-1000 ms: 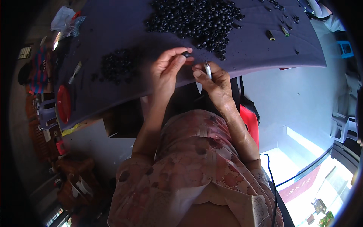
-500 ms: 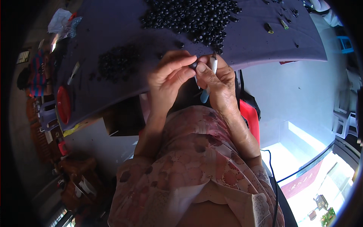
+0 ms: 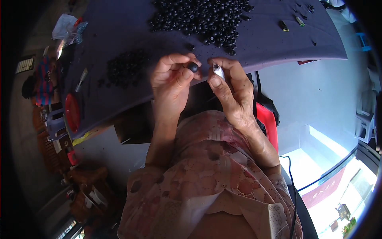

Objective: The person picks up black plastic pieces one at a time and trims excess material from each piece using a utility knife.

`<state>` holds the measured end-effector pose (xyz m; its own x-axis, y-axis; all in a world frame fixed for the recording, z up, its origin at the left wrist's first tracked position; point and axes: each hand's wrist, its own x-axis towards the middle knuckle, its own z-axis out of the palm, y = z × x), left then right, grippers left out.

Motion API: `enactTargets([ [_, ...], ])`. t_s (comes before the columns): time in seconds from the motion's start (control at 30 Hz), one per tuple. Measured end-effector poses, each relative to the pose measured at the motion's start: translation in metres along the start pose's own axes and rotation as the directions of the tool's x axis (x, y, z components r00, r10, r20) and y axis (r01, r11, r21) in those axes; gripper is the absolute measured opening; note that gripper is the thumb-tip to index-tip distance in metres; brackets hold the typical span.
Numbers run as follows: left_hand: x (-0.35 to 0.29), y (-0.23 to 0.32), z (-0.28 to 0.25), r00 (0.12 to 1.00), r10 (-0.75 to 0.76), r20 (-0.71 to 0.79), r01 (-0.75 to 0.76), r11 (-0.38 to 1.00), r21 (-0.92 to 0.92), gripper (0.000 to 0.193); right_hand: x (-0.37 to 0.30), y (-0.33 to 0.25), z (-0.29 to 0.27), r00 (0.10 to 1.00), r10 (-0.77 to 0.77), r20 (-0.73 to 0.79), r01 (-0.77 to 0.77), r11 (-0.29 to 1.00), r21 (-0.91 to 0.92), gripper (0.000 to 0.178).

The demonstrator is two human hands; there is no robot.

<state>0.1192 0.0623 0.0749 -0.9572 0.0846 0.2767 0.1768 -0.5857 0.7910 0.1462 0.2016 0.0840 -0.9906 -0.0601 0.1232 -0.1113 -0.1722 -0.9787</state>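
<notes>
My left hand [image 3: 170,85] pinches a small round black cap-like piece [image 3: 192,67] between thumb and fingertips, above the near edge of the cloth-covered table. Close beside it on the right, my right hand [image 3: 238,93] is closed round a slim hand tool [image 3: 219,71], wrapped in white and dark at its tip. Its lower end is hidden by the fingers, and its exact kind I cannot make out. A gap separates tool and black piece. Beyond my hands lies a large heap of similar black pieces [image 3: 203,20]; a smaller dark heap [image 3: 127,67] lies to the left.
The dark cloth [image 3: 274,44] covers the table. Two short tube-like pieces [image 3: 283,26] lie at the right. On the left are a brush-like tool [image 3: 82,79], a red basin [image 3: 72,113] and a plastic bag [image 3: 63,27]. A red stool [image 3: 267,123] stands beside me.
My hands have moved apart; the left has shifted left with the black piece. The tool in my right hand has turned, and its light blue end no longer shows.
</notes>
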Motion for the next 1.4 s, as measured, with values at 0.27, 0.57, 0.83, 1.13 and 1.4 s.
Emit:
enactTargets([
  [0.27, -0.002, -0.002, 0.002, 0.997, 0.051, 0.057, -0.052, 0.999, 0.007, 0.017, 0.001, -0.006, 0.002, 0.96, -0.276, 0.049, 0.279, 0.93, -0.24, 0.02],
  [0.57, -0.003, -0.002, -0.001, 0.997, 0.043, 0.066, -0.043, 0.999, 0.0, 0.016, 0.0, -0.004, 0.005, 0.963, -0.267, 0.026, 0.264, 0.93, -0.256, 0.018],
  [0.83, -0.004, -0.003, -0.001, 0.996, 0.035, 0.076, -0.033, 0.999, -0.033, 0.015, -0.001, -0.005, 0.005, 0.972, -0.234, 0.012, 0.231, 0.945, -0.23, 0.017],
  [1.13, -0.004, -0.003, -0.002, 0.998, 0.033, 0.049, -0.035, 0.999, 0.029, 0.016, 0.002, 0.001, 0.006, 0.971, -0.238, 0.006, 0.233, 0.943, -0.236, 0.015],
  [1.4, -0.004, -0.006, -0.004, 0.998, 0.041, 0.048, -0.042, 0.999, 0.026, 0.016, 0.004, 0.003, 0.006, 0.972, -0.233, 0.015, 0.229, 0.94, -0.252, 0.014],
])
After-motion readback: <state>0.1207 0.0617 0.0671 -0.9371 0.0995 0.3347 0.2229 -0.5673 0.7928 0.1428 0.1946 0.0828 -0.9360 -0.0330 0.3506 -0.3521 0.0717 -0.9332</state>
